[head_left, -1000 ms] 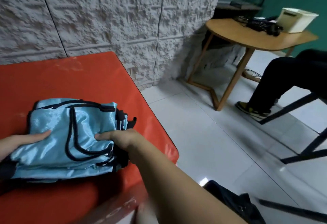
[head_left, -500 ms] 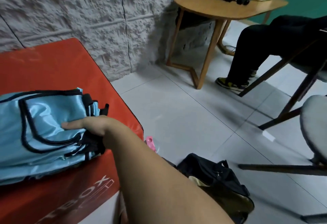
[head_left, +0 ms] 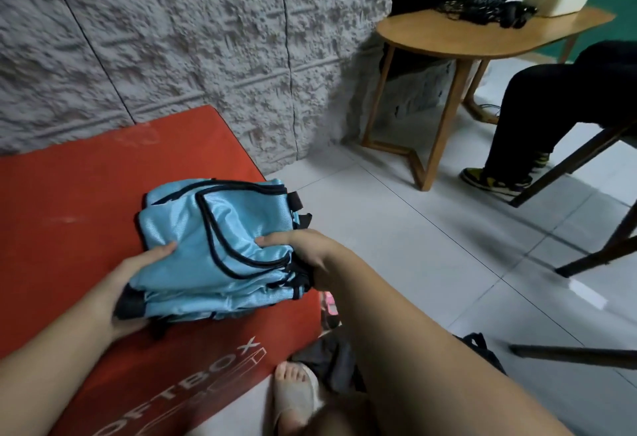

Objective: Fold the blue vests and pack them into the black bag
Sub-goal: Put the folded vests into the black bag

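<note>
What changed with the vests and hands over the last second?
The left hand, only laid on the stack of folded blue vests before, now grips its near left corner from the side. The right hand keeps its grip on the right end. The stack remains on the red mat, near its right edge.
</note>
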Available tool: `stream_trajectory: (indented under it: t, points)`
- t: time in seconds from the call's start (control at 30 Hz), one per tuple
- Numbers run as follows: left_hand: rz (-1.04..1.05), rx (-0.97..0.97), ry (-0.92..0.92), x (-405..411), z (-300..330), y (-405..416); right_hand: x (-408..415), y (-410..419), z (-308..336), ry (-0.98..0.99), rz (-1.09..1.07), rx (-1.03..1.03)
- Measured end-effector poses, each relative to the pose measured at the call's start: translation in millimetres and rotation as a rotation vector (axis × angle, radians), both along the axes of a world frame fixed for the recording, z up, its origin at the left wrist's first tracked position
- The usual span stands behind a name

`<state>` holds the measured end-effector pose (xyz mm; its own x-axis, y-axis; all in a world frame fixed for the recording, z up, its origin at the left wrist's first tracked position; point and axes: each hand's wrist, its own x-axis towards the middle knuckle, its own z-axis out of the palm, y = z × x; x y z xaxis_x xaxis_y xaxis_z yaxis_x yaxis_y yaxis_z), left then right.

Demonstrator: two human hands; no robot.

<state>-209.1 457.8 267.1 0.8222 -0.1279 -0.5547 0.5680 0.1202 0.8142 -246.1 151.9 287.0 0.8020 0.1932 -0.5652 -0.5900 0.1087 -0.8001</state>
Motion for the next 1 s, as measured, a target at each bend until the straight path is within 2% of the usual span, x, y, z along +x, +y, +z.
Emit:
stream_trajectory:
  t: [0.03,0.13,0.2,0.27,0.5,0.73,1.0]
  points:
    - [-0.056,-0.049,0.039,-21,32,-34,-5,-9,1,0.000,-0.010,-0.009]
    - [-0.113,-0.123,0.008,-53,66,-84,-26,-38,8,-0.010,-0.045,-0.034]
    - [-0.139,-0.159,0.017,-60,70,-107,-48,-63,16,-0.016,-0.095,-0.056]
    - [-0.164,-0.111,0.043,-70,77,-136,-76,-94,24,-0.033,-0.140,-0.056]
    - [-0.447,-0.143,0.094,-104,83,-256,-174,-201,41,-0.066,-0.340,-0.051]
    - [-0.727,-0.136,0.199,-119,43,-350,-253,-264,16,0.095,-0.592,-0.020]
    - [-0.879,-0.161,0.240,-121,-38,-410,-298,-266,-43,0.247,-0.851,0.006]
